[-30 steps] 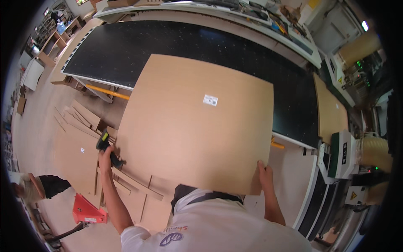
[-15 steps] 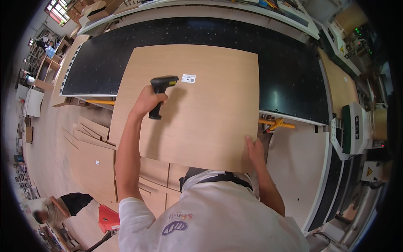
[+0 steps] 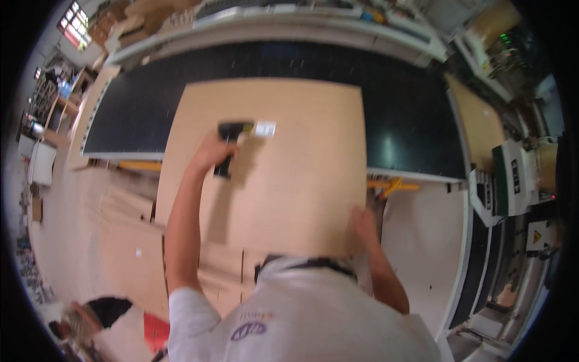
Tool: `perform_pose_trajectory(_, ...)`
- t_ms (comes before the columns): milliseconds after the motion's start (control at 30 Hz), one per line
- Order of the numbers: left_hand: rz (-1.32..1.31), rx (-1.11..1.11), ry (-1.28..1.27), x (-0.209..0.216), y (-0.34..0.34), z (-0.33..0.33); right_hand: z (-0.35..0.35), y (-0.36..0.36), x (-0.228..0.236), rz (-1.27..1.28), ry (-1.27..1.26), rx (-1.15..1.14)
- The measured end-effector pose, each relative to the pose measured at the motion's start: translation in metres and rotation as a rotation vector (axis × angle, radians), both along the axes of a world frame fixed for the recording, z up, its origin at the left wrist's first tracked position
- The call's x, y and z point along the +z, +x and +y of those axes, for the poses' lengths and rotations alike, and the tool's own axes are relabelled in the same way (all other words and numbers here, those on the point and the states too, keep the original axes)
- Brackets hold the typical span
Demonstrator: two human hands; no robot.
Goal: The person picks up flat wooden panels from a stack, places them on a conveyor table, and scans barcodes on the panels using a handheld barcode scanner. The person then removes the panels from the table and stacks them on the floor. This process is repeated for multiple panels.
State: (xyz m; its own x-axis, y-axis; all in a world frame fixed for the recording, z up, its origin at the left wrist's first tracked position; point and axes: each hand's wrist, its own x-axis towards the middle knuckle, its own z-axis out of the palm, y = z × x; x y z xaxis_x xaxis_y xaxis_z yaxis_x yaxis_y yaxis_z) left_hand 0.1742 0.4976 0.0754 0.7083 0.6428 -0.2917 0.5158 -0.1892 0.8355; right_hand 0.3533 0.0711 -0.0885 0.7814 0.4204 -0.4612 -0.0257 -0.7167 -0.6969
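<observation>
Scanner (image 3: 234,131), my left hand (image 3: 209,152) closed round it, is over the board (image 3: 289,193), beside its label (image 3: 265,129); my right hand (image 3: 363,224) grips the edge (fingers hidden). Likely scanning; next calls for steady aim.

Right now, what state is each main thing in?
Left hand: closed on scanner
Scanner: held upright, nose toward label; triggering unclear
Right hand: gripping board's right edge, blurred
Board: label side up, partly over table
Label: flat on board
Table: partly hidden
Green lights: lit
</observation>
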Motion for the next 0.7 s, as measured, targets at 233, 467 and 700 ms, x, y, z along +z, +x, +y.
perform_pose_trajectory(233, -0.027, 0.029, -0.047, 0.016, 0.001, -0.004, 0.011, -0.003, 0.013, -0.163, 0.086, -0.022)
perform_pose_trajectory(467, -0.015, 0.013, 0.069, 0.027, 0.004, -0.007, 0.006, 0.004, -0.01, -0.207, 0.049, -0.009)
perform_pose_trajectory(700, 0.034, 0.007, -0.039, 0.038, 0.002, -0.01, 0.02, -0.01, 0.029, -0.121, 0.201, -0.081)
